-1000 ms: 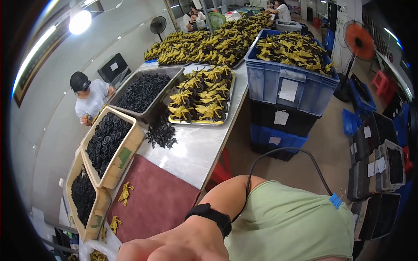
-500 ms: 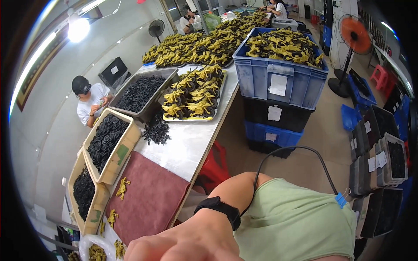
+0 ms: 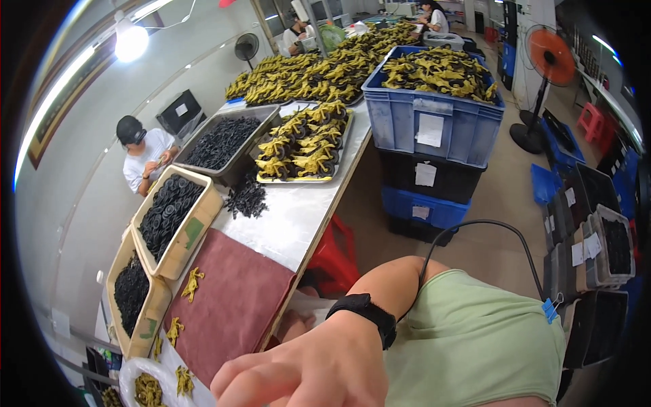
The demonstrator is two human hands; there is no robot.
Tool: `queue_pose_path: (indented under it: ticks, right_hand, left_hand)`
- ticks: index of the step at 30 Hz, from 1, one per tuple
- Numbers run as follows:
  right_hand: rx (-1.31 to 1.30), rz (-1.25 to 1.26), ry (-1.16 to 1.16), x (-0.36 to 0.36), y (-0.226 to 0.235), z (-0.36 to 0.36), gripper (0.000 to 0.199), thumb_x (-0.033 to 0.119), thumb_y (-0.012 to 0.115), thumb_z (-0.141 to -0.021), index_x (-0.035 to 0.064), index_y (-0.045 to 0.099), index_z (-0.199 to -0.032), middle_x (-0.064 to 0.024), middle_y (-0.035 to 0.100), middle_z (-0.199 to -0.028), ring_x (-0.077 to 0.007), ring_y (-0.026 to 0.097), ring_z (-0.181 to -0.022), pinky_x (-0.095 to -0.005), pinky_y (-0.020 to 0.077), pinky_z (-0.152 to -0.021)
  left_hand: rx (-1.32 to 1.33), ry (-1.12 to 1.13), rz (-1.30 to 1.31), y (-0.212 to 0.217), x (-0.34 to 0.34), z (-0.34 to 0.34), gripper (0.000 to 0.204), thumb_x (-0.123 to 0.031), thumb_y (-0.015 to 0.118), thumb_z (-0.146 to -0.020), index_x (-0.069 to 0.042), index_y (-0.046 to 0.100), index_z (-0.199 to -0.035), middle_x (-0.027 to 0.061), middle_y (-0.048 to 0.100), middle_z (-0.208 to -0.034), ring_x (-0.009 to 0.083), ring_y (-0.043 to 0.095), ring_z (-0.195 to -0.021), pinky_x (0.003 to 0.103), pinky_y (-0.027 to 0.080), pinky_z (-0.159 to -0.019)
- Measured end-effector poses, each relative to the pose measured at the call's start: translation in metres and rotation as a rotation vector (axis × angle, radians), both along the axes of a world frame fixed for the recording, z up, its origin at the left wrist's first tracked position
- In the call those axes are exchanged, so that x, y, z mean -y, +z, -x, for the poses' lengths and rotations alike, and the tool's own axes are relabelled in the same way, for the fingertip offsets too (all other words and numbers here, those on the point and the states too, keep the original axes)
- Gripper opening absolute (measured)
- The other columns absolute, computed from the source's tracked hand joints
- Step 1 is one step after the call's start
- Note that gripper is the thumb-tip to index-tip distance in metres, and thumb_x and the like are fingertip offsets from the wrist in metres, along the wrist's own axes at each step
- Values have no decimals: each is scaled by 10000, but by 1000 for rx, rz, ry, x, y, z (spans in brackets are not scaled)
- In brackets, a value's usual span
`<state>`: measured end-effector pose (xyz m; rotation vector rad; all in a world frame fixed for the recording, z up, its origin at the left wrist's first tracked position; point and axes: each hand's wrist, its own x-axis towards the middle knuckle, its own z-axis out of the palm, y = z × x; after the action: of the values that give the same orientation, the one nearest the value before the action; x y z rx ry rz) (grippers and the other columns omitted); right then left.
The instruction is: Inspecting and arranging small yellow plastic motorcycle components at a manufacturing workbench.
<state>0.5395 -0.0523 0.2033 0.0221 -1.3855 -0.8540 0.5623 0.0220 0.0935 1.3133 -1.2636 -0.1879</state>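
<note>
My right hand (image 3: 315, 366) is large and close at the lower edge, with a black band (image 3: 363, 315) round its wrist. Its fingers are loosely bent and a little apart, their tips partly cut off by the frame, and nothing shows in them. The forearm folds back from a bent elbow beside a light green sleeve (image 3: 468, 339). Beyond the hand lies a dark red mat (image 3: 234, 292) with a small yellow figure-like part (image 3: 192, 283) on it. My left hand does not show. A patch of skin behind my right wrist is too hidden to identify.
Beige bins (image 3: 180, 261) of black parts line the table's left side. A tray (image 3: 332, 178) holds yellow-and-black toy motorcycles. Stacked crates (image 3: 434, 129) stand right of the table, beside a red stool (image 3: 336, 251). A co-worker (image 3: 142, 152) sits across; a black cable (image 3: 502, 222) loops over my arm.
My right hand has shifted slightly right, and more of its bent fingers shows. The view has tilted a little. The co-worker's hands across the table have moved slightly.
</note>
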Motion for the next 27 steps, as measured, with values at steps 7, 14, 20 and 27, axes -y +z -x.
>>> queue_pose_path:
  ticks: [7, 14, 20, 27]
  right_hand:
    - [119, 219, -37, -7, -5, -6, 688, -200, 515, -794, 336, 642, -1206, -86, 494, -1147, -267, 462, -1006, -329, 424, -854]
    - [73, 101, 112, -60, 0, 34, 684, -212, 510, -783, 303, 640, -1214, -113, 487, -1159, -284, 463, -1006, -345, 421, -854]
    - [198, 784, 314, -60, 7, 12, 412, -45, 487, -886, 226, 641, -1155, -134, 475, -1205, -317, 483, -1004, -390, 437, -836]
    - [64, 1043, -256, -54, -5, -35, 351, -61, 578, -798, 212, 622, -1013, -162, 390, -1210, -322, 530, -958, -401, 491, -763]
  left_hand:
    - [21, 216, -188, -20, -34, 12, 305, -72, 682, -796, -67, 628, -1097, 108, 568, -989, 228, 554, -929, 274, 451, -841]
    - [38, 543, -417, -21, -85, 45, 301, -95, 675, -810, -48, 617, -1102, 116, 593, -967, 240, 574, -892, 289, 465, -814]
    - [-94, 1001, -605, -33, -143, 131, 302, -115, 668, -822, -32, 607, -1105, 123, 614, -948, 249, 592, -860, 303, 478, -790]
    - [-289, 1661, -629, 22, -190, 223, 167, -115, 644, -837, -16, 645, -971, 108, 651, -845, 226, 618, -763, 321, 479, -684]
